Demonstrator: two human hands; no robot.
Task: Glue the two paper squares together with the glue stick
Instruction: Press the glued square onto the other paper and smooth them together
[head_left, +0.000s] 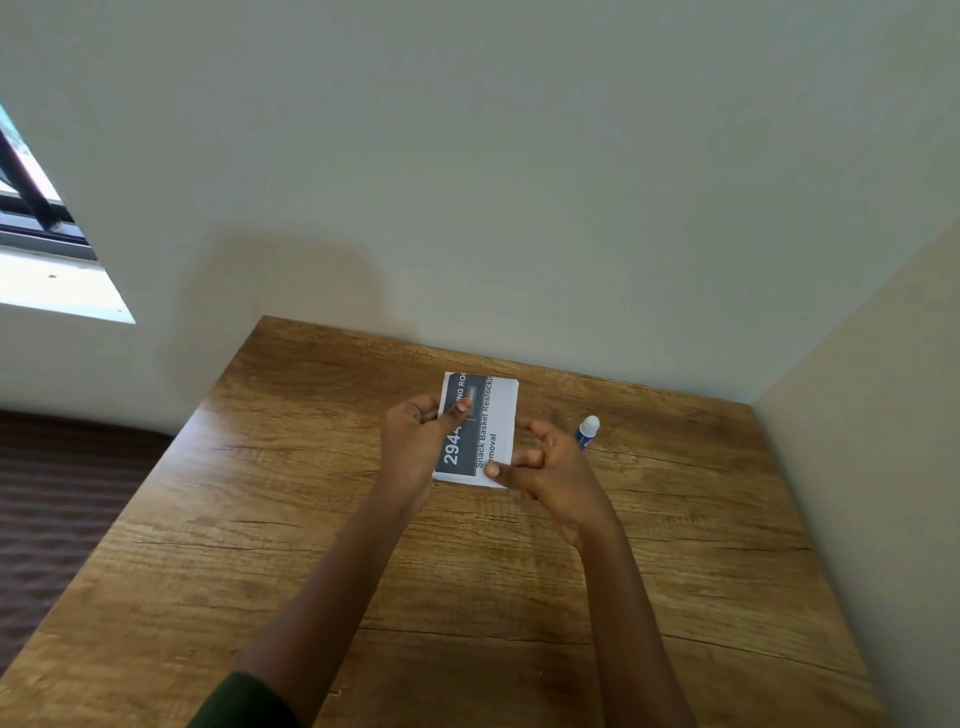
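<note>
A printed paper piece (496, 410), white with a dark grey band and text, lies on the wooden table (363, 519) near the back wall. Whether a second square lies under it I cannot tell. My left hand (415, 441) grips its left edge, thumb pressed on the printed face. My right hand (545, 467) is at the paper's right lower corner, fingers spread and curled, thumb tip touching the paper. A glue stick (587, 431), blue with a white cap, lies on the table just right of my right hand, partly hidden behind it.
The table sits in a corner, with a wall (519, 208) behind and another wall (883, 415) on the right. A window (47, 249) is at the far left. Dark carpet (62, 493) lies beyond the table's left edge.
</note>
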